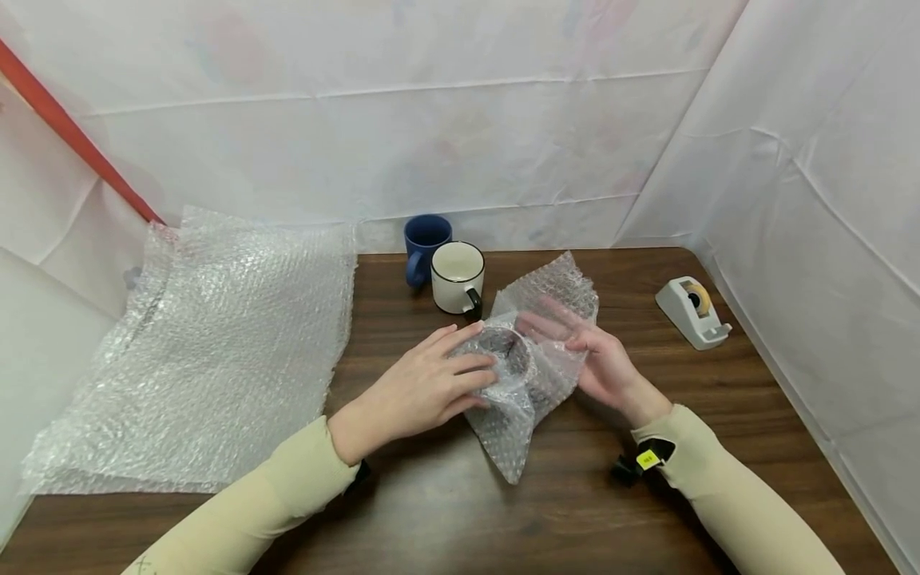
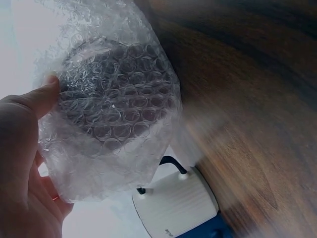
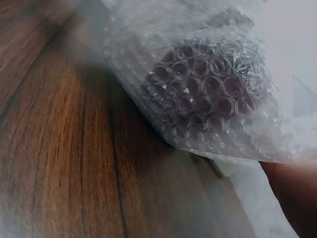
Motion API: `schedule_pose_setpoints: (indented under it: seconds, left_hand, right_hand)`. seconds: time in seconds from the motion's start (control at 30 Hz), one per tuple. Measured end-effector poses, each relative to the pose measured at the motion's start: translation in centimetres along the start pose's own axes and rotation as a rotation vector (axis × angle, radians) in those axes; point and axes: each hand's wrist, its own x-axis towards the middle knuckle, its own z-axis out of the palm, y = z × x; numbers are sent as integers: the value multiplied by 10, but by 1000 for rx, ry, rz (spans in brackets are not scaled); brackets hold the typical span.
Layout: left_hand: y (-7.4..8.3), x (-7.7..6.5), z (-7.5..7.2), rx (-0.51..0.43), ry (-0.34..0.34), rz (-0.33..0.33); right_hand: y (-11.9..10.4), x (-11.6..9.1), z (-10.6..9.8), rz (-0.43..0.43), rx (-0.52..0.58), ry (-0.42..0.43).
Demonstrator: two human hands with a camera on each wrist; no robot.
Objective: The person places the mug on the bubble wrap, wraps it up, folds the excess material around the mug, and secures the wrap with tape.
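In the middle of the table, a sheet of bubble wrap [image 1: 509, 447] surrounds a round-rimmed, cup-like thing [image 1: 509, 351]. Through the bubbles, its side shows dark and purplish in the right wrist view. My left hand [image 1: 431, 383] lies over the rim's left side, its fingers spread and fairly straight on the film. The left wrist view has its thumb [image 2: 47, 91] against the wrap's edge. On the other side, my right hand [image 1: 600, 359] pinches a raised flap of the wrap, thumb in front and fingers showing through behind it.
Behind the wrapped thing stand a white mug [image 1: 456, 295] with a black handle and a blue mug [image 1: 427, 234]. Large bubble wrap sheets [image 1: 230, 343] cover the table's left side. A tape dispenser [image 1: 693, 313] sits at the right, near the hanging white cloth [image 1: 812, 239].
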Motion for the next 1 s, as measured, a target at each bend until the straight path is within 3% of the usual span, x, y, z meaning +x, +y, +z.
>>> schedule_pose_setpoints:
  seconds: [0.13,0.3,0.37,0.47,0.57,0.67,0.87,1.0]
  left_hand:
    - [-2,1,1,-3,-8,13]
    - [-4,3,2,-7,7,22]
    - [-5,3,4,-50,39,-13]
    - [-7,2,9,-197,126,-120]
    - [-9,1,13,-352,243,-188]
    - [-11,1,15,-404,291,-181]
    - [-13,2,14,-305,209,-91]
    - [-14,1,13,-213,203,-24]
  right_hand:
    - [0,-2,14,-31,-266,-39]
    - [0,-4,29,-94,-773,-120]
    - [0,-5,33,-122,-953,-155]
    - [-1,-7,40,-118,-1152,-188]
    - [0,-8,46,-74,-1289,-189]
    - [1,-7,51,-28,-1368,-199]
    - [-3,-8,56,2,-1460,-232]
    - [-3,-8,54,-25,-1493,-232]
